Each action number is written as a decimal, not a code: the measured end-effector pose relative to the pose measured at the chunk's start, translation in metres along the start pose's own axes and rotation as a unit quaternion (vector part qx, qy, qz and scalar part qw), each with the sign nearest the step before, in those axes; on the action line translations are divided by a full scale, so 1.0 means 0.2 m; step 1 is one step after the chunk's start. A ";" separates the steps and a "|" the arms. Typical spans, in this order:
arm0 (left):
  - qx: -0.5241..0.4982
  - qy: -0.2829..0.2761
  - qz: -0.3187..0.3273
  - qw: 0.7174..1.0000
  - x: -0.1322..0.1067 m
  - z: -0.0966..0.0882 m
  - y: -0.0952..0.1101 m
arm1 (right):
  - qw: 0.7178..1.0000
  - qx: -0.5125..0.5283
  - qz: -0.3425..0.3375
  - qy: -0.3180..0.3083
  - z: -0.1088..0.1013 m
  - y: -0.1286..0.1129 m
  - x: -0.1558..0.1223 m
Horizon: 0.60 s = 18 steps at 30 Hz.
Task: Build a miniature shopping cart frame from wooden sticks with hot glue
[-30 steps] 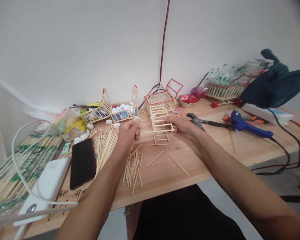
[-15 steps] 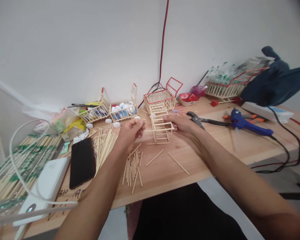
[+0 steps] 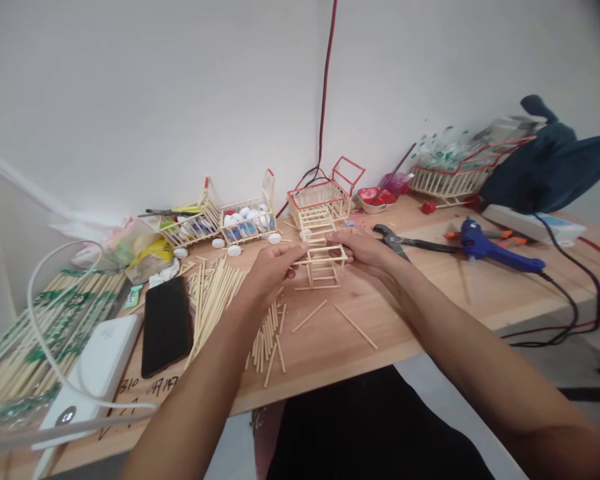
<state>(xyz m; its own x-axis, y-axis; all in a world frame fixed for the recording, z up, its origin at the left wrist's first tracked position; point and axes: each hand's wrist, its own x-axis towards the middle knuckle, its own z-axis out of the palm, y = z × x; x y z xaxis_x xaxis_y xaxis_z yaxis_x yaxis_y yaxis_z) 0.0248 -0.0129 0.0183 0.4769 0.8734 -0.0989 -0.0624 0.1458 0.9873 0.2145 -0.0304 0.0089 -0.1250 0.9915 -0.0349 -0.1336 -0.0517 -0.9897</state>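
A small open frame of thin wooden sticks (image 3: 325, 287) stands on the table in front of me. My right hand (image 3: 363, 247) grips its upper right side between thumb and fingers. At the upper left corner, the closed fingers of my left hand (image 3: 275, 265) pinch the frame; the fingertips partly cover that corner. Below my left forearm lies a bunch of short cut sticks (image 3: 266, 337), partly hidden. Two loose sticks, one shorter (image 3: 309, 316) and one longer (image 3: 356, 327), lie nearer the table's front edge.
Finished stick carts stand along the wall, one with a red rim (image 3: 320, 193), one full of bottle caps (image 3: 247, 223). Pliers (image 3: 415, 243) and a blue glue gun (image 3: 500, 250) lie right. A phone (image 3: 166, 327), long sticks (image 3: 220, 287) and a white power bank (image 3: 93, 377) are left.
My left hand has moved right and slightly forward, from beside the stick frame onto its upper left corner. My right hand and the frame have stayed in place.
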 end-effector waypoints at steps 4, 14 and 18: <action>0.011 0.002 0.007 1.000 0.01 0.02 0.00 | 1.000 0.001 0.000 0.004 -0.01 0.00 0.00; -0.012 0.033 0.002 0.999 0.01 0.05 0.00 | 1.000 0.007 0.002 0.008 -0.01 0.01 0.01; -0.029 0.036 -0.002 0.999 0.00 0.06 0.00 | 1.000 0.021 0.005 -0.003 -0.01 0.01 0.00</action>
<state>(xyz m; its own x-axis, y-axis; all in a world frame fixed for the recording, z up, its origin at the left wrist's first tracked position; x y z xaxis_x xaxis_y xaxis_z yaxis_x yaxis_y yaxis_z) 0.0349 -0.0171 0.0203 0.4123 0.9038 -0.1145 -0.1127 0.1753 0.9780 0.2170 -0.0295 0.0071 -0.1323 0.9902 -0.0447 -0.1741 -0.0676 -0.9824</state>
